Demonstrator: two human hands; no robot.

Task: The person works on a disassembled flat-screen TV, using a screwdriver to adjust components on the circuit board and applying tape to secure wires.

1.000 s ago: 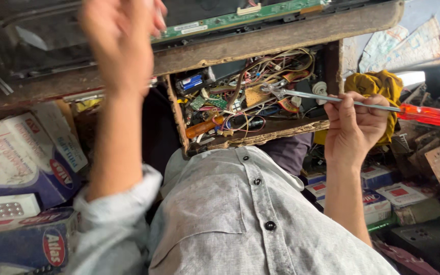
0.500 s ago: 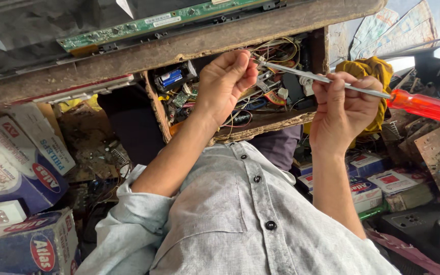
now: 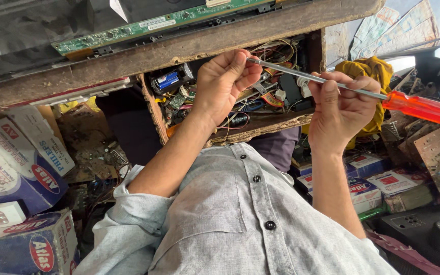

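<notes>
While my right hand [image 3: 339,109] grips the shaft of the long orange-handled steel screwdriver [image 3: 352,91], its axis running leftward, my left hand's [image 3: 225,84] fingers pinch its tip above the open wooden drawer of wiring [image 3: 260,130].

left hand [image 3: 223,84]: down from tabletop edge, now pinching screwdriver [image 3: 332,84] tip | right hand [image 3: 339,109]: raised | screwdriver: tip out of drawer
</notes>
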